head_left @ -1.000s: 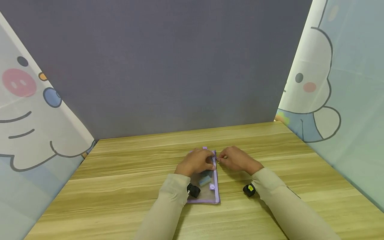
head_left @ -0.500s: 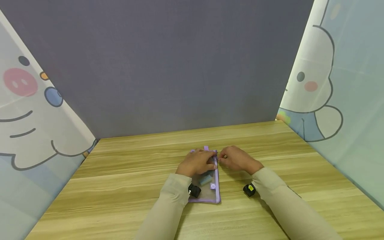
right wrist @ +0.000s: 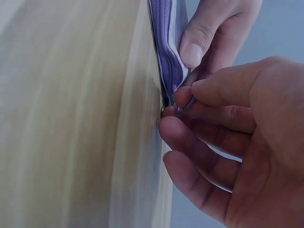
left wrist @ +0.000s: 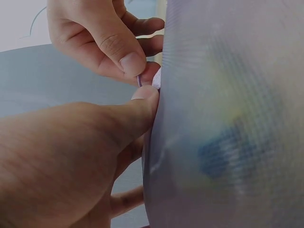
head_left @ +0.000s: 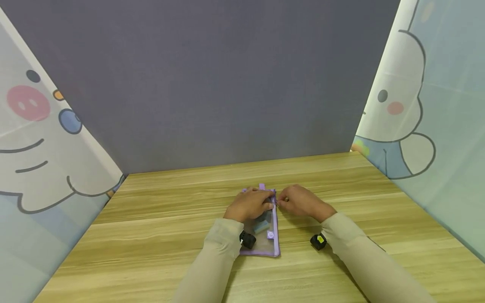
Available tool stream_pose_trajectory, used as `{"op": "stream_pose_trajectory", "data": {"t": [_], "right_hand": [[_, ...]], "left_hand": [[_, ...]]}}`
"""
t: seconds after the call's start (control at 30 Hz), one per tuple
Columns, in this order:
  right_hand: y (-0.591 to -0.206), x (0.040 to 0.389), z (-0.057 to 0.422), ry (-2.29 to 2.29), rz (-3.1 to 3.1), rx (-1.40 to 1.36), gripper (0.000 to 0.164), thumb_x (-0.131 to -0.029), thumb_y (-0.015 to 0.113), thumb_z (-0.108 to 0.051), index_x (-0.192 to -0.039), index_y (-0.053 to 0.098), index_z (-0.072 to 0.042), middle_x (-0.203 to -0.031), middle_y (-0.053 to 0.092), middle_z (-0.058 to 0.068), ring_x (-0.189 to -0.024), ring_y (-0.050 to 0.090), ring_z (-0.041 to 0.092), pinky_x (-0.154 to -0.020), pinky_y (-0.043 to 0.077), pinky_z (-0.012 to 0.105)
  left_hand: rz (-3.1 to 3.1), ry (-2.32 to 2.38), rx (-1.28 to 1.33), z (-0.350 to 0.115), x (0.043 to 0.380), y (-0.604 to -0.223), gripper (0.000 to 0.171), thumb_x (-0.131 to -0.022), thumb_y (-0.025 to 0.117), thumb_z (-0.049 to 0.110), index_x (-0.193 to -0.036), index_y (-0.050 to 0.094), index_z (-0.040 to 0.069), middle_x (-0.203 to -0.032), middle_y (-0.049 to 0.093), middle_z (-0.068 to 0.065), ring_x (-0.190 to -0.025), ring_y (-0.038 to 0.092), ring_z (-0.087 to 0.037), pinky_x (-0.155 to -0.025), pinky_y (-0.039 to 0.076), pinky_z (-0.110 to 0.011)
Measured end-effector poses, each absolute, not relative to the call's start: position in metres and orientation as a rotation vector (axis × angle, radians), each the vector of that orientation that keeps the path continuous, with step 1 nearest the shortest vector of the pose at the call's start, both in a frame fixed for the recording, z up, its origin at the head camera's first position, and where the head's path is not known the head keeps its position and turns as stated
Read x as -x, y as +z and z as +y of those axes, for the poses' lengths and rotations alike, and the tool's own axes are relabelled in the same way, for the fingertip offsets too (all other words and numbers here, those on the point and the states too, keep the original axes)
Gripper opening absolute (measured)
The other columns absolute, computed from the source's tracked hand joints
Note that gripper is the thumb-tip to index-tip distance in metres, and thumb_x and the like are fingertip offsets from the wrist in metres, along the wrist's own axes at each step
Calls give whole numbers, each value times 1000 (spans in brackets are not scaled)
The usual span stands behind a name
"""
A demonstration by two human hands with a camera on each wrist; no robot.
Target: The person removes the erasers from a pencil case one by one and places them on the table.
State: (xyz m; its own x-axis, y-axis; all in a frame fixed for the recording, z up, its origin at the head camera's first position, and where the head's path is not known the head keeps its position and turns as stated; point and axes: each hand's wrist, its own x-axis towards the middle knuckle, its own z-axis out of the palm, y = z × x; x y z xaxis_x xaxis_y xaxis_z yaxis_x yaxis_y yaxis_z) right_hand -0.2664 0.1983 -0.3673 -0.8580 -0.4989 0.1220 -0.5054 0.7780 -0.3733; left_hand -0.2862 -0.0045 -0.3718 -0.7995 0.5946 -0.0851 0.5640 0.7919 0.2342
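Note:
A see-through mesh zipper pouch (head_left: 261, 246) with purple edging lies on the table below my hands. Along its right edge runs a purple zipper (right wrist: 167, 52). My left hand (head_left: 248, 205) lies over the pouch's far part and pinches the zippered edge near its far right corner. Close beside that corner, my right hand (head_left: 301, 203) pinches a thin purple pull cord (right wrist: 186, 107) between thumb and forefinger; its other fingers are loosely curled. Inside the pouch is a light blue item (head_left: 261, 227); blurred blue and yellow patches show through the mesh in the left wrist view.
The wood-grain table (head_left: 159, 235) extends around the pouch. A grey panel (head_left: 235, 84) stands along its back edge, with cartoon-printed cloths at the left and right. Black wrist cameras (head_left: 318, 241) hang below the sleeves.
My left thumb has slid slightly away from me along the zippered edge, nearer the forefinger. My right hand stays at the corner. The whole head view has shifted a little.

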Motion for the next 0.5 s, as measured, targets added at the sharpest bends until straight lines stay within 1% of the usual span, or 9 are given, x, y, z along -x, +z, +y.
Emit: {"op": "stream_pose_trajectory", "data": {"t": [0.1,0.27,0.4,0.5], "right_hand": [[-366,264,198,631,-2932,-854,14,-96,65,-11,-93,78,-7,-89,72,-3,-74,58,8,-69,51,32],[-365,262,198,650,-2929,-871,14,-96,65,-11,-91,78,-8,-84,71,-5,-67,54,6,-65,48,30],[-365,260,198,658,-2936,-872,15,-97,64,-12,-89,78,-9,-77,66,-9,-61,50,6,-60,45,28],[-365,260,199,664,-2942,-865,15,-96,65,-12,-89,77,-9,-76,65,-10,-60,49,6,-60,45,28]], "left_hand": [[2827,304,-914,-4,285,-371,53,-102,51,46,-153,44,32,-148,51,11,-140,40,-25,-111,32,-57],[2830,316,-904,-4,284,-370,52,-102,52,46,-152,46,32,-147,52,12,-139,41,-24,-109,35,-55],[2832,311,-900,-3,285,-370,52,-101,53,47,-152,46,34,-147,51,13,-140,40,-23,-112,32,-57],[2830,318,-904,-3,286,-371,53,-101,54,47,-151,46,34,-147,52,14,-141,39,-23,-113,29,-58]]}}
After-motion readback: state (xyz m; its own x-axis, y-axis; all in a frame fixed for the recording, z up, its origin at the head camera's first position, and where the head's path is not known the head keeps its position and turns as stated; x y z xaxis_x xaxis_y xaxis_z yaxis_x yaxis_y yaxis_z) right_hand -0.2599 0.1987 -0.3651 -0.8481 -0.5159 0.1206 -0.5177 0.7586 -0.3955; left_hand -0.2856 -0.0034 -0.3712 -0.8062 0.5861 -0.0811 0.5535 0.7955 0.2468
